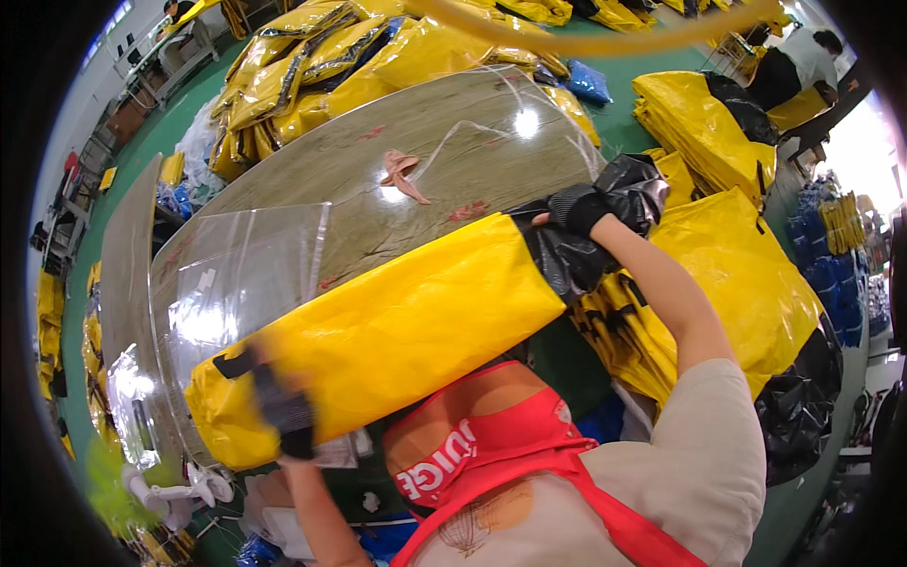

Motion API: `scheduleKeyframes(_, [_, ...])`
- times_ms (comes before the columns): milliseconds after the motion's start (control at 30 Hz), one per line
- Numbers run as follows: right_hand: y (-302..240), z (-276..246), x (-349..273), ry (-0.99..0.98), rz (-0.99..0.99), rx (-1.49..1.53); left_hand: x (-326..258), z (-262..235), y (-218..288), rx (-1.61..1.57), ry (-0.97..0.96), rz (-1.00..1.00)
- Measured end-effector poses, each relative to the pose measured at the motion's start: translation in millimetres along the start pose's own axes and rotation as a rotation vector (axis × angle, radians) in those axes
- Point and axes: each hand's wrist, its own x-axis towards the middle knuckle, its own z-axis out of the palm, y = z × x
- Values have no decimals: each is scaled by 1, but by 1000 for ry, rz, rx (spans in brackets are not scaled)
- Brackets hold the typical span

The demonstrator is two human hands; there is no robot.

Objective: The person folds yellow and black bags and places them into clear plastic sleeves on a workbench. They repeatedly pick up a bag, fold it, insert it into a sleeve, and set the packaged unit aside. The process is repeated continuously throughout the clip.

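Observation:
A long folded yellow bag [397, 326] with a black end lies across the near edge of the table [453, 142]. My left hand [282, 402], in a dark fingerless glove and blurred, grips its lower left end. My right hand [576, 210], also gloved, holds the crumpled black end [624, 203] at the upper right. A clear plastic sleeve [241, 274] lies flat on the table just left of the yellow bag, partly under it.
Piles of yellow bags [312, 57] lie beyond the table, and folded stacks [704, 118] stand at the right. A pinkish rubber band [402, 175] rests mid-table. Another person [803, 66] works at the far right. A white tape dispenser [175, 491] sits at the lower left.

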Motion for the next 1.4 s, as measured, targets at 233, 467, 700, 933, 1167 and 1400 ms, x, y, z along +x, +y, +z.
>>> scheduleKeyframes(233, [-22, -105, -81, 216, -16, -417, 47, 107, 134, -56, -470, 365])
scheduleKeyframes(467, [40, -49, -61, -7, 342, -196, 55, 112, 146, -42, -510, 393])
scheduleKeyframes(700, [67, -25, -39, 234, 241, -30, 101, 172, 252, -240, -340, 389])
scheduleKeyframes(933, [69, 102, -117, 1187, 649, 1353, 101, 180, 250, -323, -301, 421])
scheduleKeyframes(1167, [-144, 16, -138, 853, 29, 1793, 86, 199, 239, -320, -220, 423])
scheduleKeyframes(1400, [-256, 5, -101, 469, -843, 304, 10, 183, 179, -446, -407, 489])
